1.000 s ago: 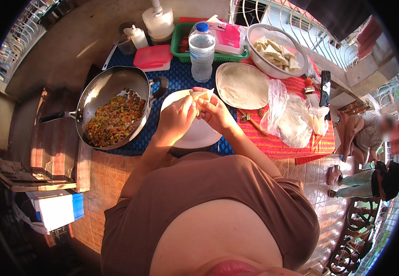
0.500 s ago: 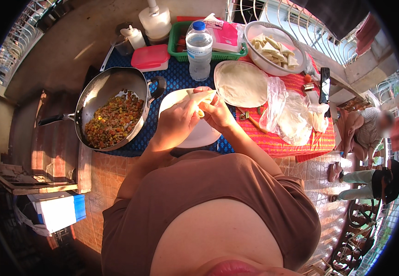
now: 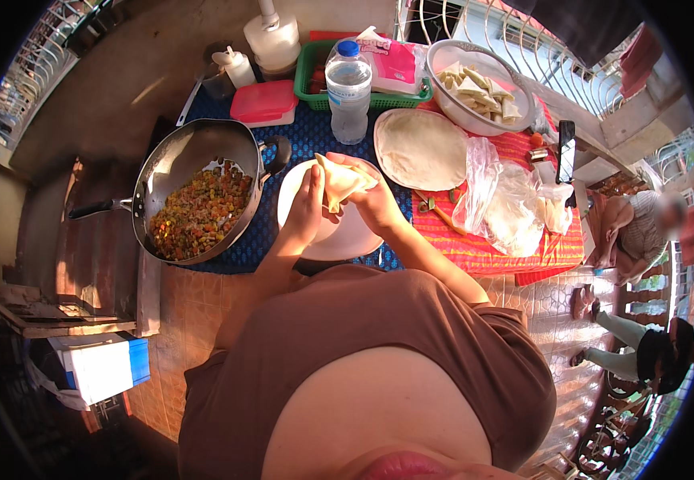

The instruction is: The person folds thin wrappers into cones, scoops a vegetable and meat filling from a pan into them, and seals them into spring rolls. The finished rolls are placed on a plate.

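Table w/ blue patterned cloth (image 3: 307, 134) on L side, red striped cloth (image 3: 551, 250) on R; tiled floor (image 3: 183, 308) below. Nearest: both hands up over white plate (image 3: 339, 242), pale folded wrapper (image 3: 340, 182) btwn them, clear of plate. L hand (image 3: 305, 210) holds its left side, fingers nearly straight; R hand (image 3: 375, 202) grips its right side, fingers curled round. Can't tell what's inside.

L of plate: deep pan (image 3: 172, 160) w/ diced veg mix (image 3: 203, 208), mostly orange & yellow. R: clear plastic bag (image 3: 515, 216). Just beyond plate, to R: round flat sheets (image 3: 421, 148), stacked. Further back: water bottle (image 3: 348, 100) w/ blue cap, box w/ red lid (image 3: 265, 100), green basket (image 3: 399, 101), bowl (image 3: 475, 124) of pale triangles (image 3: 479, 94). Phone (image 3: 566, 156) stands near R edge. Far R bkgd: seated person (image 3: 639, 228) in striped top, by railings.
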Available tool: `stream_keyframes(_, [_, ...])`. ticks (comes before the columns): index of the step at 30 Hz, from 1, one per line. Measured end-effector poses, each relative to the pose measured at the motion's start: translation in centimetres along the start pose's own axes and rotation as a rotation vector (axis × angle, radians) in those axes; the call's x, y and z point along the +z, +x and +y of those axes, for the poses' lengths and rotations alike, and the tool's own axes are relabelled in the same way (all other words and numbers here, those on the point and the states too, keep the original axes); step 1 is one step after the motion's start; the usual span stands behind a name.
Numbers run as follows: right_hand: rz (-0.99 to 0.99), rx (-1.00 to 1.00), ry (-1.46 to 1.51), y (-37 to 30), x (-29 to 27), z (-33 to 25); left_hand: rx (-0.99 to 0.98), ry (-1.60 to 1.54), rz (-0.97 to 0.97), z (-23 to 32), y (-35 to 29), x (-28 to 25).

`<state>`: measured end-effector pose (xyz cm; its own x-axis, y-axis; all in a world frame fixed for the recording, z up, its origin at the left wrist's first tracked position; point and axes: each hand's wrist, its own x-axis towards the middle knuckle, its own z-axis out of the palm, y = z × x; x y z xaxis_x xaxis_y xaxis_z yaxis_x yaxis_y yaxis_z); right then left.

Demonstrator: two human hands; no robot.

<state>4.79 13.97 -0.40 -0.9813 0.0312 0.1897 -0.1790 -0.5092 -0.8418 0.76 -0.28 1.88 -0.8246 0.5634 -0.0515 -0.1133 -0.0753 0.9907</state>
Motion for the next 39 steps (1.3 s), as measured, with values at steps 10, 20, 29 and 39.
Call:
stream_keyframes(10, [-0.04,-0.305,-0.428,-0.6,0.6,-0.5,0.116,-0.045,0.092,-0.1,-0.1,1.9])
stream_keyframes(20, [0.103,-0.241,-0.041,-0.9,1.6,0.4,0.191,0.175,0.087,-0.3,-0.2,2.0])
stream_keyframes(29, [0.195,-0.114,-0.034,0.4,-0.1,-0.2,0.872,1.007,0.22,2.3,-0.6,1.4])
stream_keyframes(39, [0.199,-0.103,-0.104,-0.2,0.0,0.8,1.002,1.087,0.171,1.9,0.2,1.0])
